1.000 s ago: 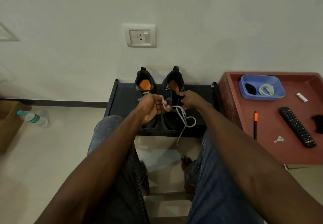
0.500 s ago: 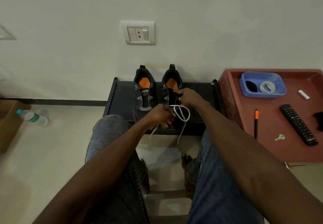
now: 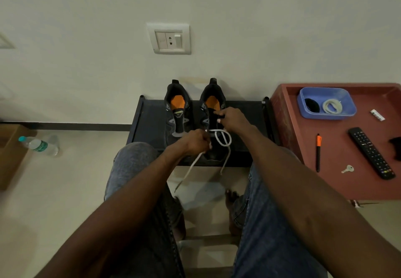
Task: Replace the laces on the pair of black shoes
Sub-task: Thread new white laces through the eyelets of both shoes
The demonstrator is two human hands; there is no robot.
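Two black shoes stand side by side on a low black rack (image 3: pixel 149 121) against the wall, long axes running away from the person: heels and pull tabs toward the wall, toes toward the person's knees. The left shoe (image 3: pixel 176 114) shows an orange insole and a bare tongue with no lace visible. The right shoe (image 3: pixel 211 108), just beside it, also has an orange insole and carries a white lace (image 3: pixel 223 138) across its lower eyelets. The lace forms a loose loop over the forefoot; two free ends trail off the near edge of the rack, one slanting down-left toward the floor, the other hanging nearly straight down. Left hand (image 3: pixel 195 142) is low over the toe of the right shoe, fingers curled tight around the lace where the left strand leaves the loop. Right hand (image 3: pixel 233 118) sits higher on the right shoe, by the tongue, fingers curled and pinching there; whether it has lace or shoe material between the fingertips cannot be told. To the right, a red table (image 3: pixel 303 180) holds a blue tray (image 3: pixel 345 112) with a coiled pale lace (image 3: pixel 332 106), a pen (image 3: pixel 318 151), a key (image 3: pixel 347 169) and a remote (image 3: pixel 371 152). A water bottle (image 3: pixel 39 145) lies on the floor at left.
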